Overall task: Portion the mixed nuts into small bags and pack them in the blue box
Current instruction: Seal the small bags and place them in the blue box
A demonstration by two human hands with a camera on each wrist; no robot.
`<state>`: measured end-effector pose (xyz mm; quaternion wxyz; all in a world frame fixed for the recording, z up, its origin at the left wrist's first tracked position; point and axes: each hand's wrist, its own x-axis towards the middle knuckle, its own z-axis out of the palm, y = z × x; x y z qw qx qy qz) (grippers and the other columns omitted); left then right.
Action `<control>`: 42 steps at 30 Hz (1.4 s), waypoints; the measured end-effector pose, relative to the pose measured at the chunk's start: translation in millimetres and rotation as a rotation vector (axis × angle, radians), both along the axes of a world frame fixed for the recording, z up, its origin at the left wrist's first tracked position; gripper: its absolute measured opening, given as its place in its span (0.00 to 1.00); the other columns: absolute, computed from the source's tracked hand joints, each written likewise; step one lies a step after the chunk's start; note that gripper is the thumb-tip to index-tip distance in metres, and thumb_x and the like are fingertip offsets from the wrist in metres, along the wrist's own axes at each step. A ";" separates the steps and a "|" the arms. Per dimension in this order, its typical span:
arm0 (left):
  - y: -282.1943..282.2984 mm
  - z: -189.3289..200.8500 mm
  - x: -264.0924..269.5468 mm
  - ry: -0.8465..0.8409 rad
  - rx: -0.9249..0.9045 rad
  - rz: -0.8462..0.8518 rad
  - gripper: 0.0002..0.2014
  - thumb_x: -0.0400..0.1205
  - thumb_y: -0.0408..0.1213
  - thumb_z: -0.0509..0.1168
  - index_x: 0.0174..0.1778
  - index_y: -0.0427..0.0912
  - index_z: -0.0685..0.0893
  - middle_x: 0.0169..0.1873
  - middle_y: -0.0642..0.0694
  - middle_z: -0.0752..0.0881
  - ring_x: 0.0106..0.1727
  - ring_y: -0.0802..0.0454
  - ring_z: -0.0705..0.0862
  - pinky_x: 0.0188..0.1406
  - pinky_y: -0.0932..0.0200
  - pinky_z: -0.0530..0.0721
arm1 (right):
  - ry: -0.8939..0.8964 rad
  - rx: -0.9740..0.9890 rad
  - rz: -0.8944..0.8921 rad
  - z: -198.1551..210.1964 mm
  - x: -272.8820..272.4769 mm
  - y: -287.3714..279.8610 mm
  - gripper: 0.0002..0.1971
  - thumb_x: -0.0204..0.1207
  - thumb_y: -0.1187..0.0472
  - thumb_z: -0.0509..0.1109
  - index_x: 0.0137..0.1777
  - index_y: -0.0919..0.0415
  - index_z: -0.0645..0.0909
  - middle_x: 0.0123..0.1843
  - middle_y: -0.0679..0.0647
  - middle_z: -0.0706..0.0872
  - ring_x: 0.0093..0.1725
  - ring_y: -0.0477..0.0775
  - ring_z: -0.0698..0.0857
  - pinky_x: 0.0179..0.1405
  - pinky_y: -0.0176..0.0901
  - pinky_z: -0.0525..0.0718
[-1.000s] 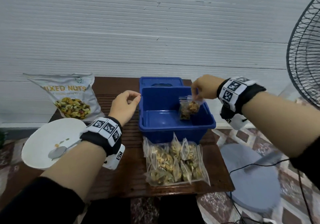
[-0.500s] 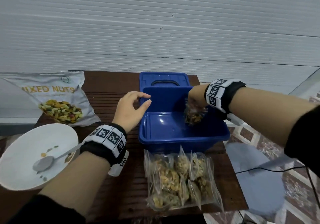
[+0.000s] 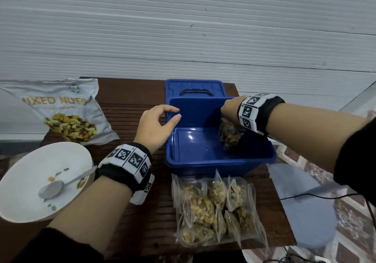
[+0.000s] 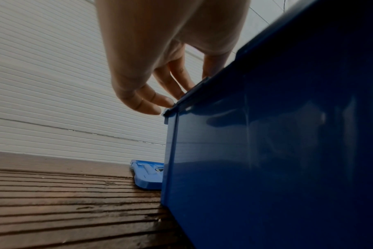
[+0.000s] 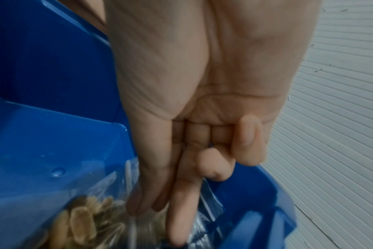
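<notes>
The open blue box (image 3: 203,162) stands mid-table, with only one bag inside. My right hand (image 3: 228,108) reaches into its right side and pinches the top of a small clear bag of nuts (image 3: 230,136), thumb and fingers (image 5: 177,210) closed on the bag's (image 5: 91,222) upper edge; the bag hangs low against the right wall. My left hand (image 3: 156,124) hovers at the box's left rim (image 4: 194,91), fingers loosely curled, holding nothing. Several filled small bags (image 3: 215,209) lie in a pile in front of the box. The big mixed nuts bag (image 3: 65,112) leans at the back left.
The blue lid (image 3: 195,89) with a black handle lies flat behind the box, seen also as the lid (image 4: 148,175). A white bowl (image 3: 24,183) with a spoon (image 3: 53,189) and a few nuts sits at the left. A grey fan base (image 3: 309,207) and cable lie right of the table.
My right hand has lowered the small bag from above the box down into its right side. My left hand moved closer to the box's left rim.
</notes>
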<state>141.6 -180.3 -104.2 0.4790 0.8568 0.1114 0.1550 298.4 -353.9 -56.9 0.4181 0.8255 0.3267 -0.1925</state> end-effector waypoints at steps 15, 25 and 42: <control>-14.5 25.1 -32.6 0.067 0.046 -0.023 0.07 0.82 0.42 0.68 0.55 0.53 0.84 0.56 0.58 0.82 0.60 0.60 0.77 0.58 0.65 0.72 | 0.180 0.588 -0.099 64.4 -61.5 -19.2 0.13 0.77 0.56 0.72 0.52 0.65 0.87 0.46 0.56 0.89 0.47 0.54 0.84 0.41 0.41 0.80; -39.5 38.1 -89.7 0.048 0.149 -0.038 0.05 0.82 0.42 0.68 0.53 0.53 0.84 0.55 0.53 0.84 0.55 0.60 0.78 0.51 0.68 0.69 | 0.415 0.886 -0.196 59.5 -189.7 -39.2 0.12 0.76 0.51 0.73 0.43 0.61 0.88 0.39 0.52 0.89 0.36 0.45 0.82 0.34 0.35 0.76; -69.8 21.5 -134.0 0.113 0.164 -0.151 0.05 0.81 0.37 0.69 0.52 0.48 0.86 0.49 0.53 0.85 0.50 0.56 0.81 0.50 0.67 0.74 | -0.139 1.243 -0.509 -17.9 -246.0 -71.2 0.20 0.71 0.43 0.73 0.51 0.60 0.83 0.54 0.58 0.83 0.59 0.59 0.79 0.59 0.52 0.79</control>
